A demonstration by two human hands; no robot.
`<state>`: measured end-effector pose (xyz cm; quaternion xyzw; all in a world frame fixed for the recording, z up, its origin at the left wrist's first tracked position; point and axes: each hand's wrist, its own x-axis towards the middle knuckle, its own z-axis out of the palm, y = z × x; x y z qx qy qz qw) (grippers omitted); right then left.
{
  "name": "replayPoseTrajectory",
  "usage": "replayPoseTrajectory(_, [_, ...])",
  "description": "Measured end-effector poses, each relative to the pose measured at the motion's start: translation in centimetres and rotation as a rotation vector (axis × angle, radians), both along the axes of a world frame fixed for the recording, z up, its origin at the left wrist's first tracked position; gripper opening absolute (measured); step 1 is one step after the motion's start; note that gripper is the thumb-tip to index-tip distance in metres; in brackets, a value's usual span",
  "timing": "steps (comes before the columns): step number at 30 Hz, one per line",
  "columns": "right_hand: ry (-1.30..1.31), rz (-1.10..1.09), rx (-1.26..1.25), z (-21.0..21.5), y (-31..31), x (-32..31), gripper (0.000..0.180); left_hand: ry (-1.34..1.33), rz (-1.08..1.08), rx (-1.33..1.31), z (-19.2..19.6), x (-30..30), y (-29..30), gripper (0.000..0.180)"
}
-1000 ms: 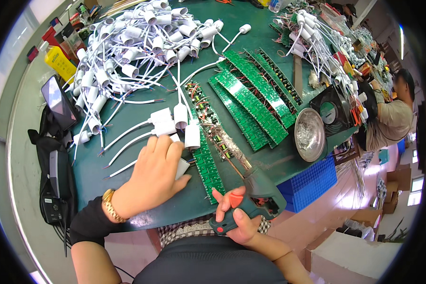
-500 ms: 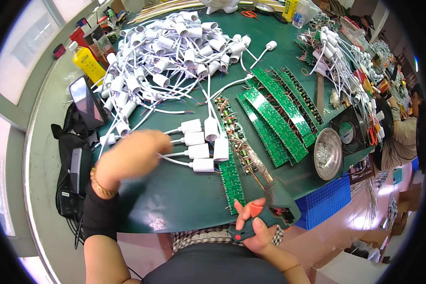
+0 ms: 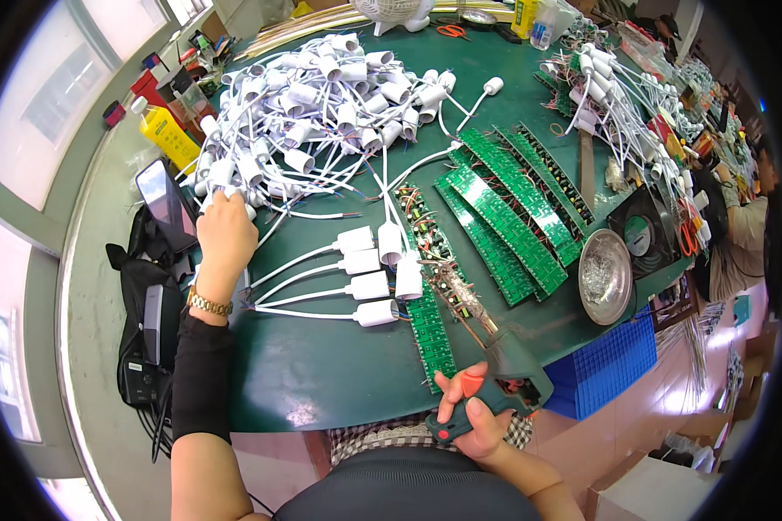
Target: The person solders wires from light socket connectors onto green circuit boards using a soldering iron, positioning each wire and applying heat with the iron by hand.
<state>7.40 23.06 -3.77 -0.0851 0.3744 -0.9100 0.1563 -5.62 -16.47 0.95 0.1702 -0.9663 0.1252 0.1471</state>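
The green tabletop is smooth and shiny, with a pale window on the left. On the right are a pink floor, a blue crate and another person.

One second ago, the left grip was over the white sockets in front. Now it is at the near left edge of the big socket pile, and four sockets show in a neat row. Its fingers are curled, but I cannot tell if they hold anything. The right grip stays closed around the handle of the green tool, whose metal front is over the narrow board.

The sockets look like little plastic cups on long white cords. The board stack is flat, green and glossy. The round bowl is shiny metal, and the bottle is yellow.
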Motion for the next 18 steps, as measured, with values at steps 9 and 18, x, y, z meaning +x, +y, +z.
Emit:
replayPoseTrajectory(9, [0.022,0.0,0.01,0.1,-0.1,-0.1,0.041,0.178,-0.336,0.306,2.2,0.8,0.5,0.034])
replayPoseTrajectory(18, [0.018,0.007,-0.002,-0.2,-0.1,0.2,0.039,0.521,-0.777,0.797,5.8,3.4,5.5,0.039])
